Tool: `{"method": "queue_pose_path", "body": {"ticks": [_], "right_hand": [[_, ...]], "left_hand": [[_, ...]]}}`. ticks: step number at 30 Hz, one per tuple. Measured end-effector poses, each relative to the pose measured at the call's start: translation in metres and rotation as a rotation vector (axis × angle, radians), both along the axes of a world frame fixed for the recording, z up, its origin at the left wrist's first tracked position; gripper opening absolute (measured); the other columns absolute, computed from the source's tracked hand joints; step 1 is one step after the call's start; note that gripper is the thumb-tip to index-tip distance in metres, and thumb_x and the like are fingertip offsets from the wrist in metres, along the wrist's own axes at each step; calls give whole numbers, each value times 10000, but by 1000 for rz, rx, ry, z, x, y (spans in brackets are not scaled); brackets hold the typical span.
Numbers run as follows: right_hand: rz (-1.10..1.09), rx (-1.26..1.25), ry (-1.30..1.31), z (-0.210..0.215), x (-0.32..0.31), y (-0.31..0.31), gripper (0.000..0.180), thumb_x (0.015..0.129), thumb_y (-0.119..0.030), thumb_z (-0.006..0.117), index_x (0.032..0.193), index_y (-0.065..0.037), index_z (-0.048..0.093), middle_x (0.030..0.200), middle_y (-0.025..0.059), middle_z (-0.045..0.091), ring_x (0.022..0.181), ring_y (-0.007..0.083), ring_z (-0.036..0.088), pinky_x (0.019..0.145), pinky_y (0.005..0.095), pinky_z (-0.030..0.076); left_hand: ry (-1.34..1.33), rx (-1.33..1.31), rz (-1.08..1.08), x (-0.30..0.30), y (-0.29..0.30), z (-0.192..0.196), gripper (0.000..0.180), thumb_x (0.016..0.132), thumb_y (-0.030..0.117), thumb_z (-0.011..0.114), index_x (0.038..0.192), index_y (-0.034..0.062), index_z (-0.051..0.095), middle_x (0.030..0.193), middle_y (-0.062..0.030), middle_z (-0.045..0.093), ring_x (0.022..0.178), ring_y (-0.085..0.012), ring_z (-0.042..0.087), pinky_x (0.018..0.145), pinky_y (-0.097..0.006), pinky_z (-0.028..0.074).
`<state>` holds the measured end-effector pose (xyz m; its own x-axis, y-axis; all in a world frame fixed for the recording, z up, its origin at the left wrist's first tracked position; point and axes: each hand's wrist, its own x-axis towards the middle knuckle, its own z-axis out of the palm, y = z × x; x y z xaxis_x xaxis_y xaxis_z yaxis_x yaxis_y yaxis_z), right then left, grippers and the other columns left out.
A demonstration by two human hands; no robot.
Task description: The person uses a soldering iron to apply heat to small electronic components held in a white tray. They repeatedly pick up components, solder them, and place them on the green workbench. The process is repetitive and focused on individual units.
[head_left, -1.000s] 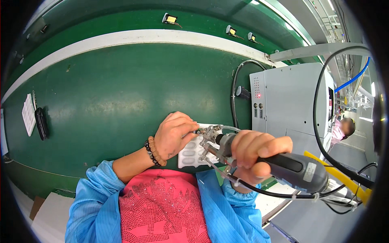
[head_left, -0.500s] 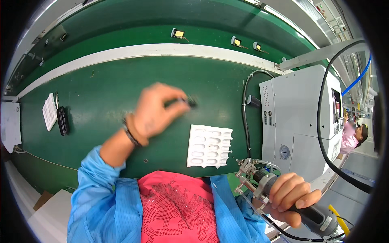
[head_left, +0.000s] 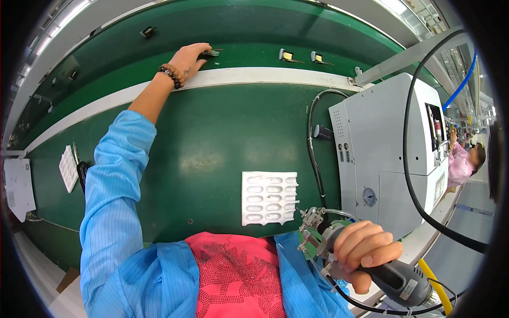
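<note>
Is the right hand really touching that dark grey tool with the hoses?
Touching. The head view shows the right hand wrapped around the dark grey tool, its fingers curled over the body with no gap visible.

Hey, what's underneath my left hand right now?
Your left hand is over the green strip beyond the white rail. A small dark part shows at its right edge, partly hidden. Whatever lies directly beneath the palm is covered.
</note>
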<state>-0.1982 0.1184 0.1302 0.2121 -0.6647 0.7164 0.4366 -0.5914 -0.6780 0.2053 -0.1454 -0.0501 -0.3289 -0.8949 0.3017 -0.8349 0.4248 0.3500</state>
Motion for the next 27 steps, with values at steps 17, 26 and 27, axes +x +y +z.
{"method": "queue_pose_path", "body": {"ticks": [17, 26, 27], "right_hand": [[66, 34, 41, 1, -7, 3, 474, 782, -306, 844, 923, -8, 503, 616, 52, 547, 451, 174, 552, 424, 285, 467], [72, 28, -83, -23, 23, -18, 438, 814, -250, 819, 953, 1, 489, 644, 69, 567, 483, 189, 564, 438, 304, 453], [52, 43, -93, -27, 28, -20, 439, 817, -254, 816, 962, 0, 488, 644, 67, 566, 484, 186, 562, 439, 303, 452]], "left_hand": [[472, 155, -216, -179, 255, 38, 246, 801, 34, 728, 1044, 25, 686, 989, -122, 694, 954, -310, 645, 833, -401, 507], [588, 104, -124, -185, 264, 4, 293, 753, 87, 790, 1027, 21, 708, 999, -108, 710, 987, -292, 652, 864, -392, 513], [594, 103, -125, -185, 263, 2, 289, 750, 87, 792, 1019, 21, 711, 1001, -108, 711, 985, -292, 652, 864, -392, 513]]}}
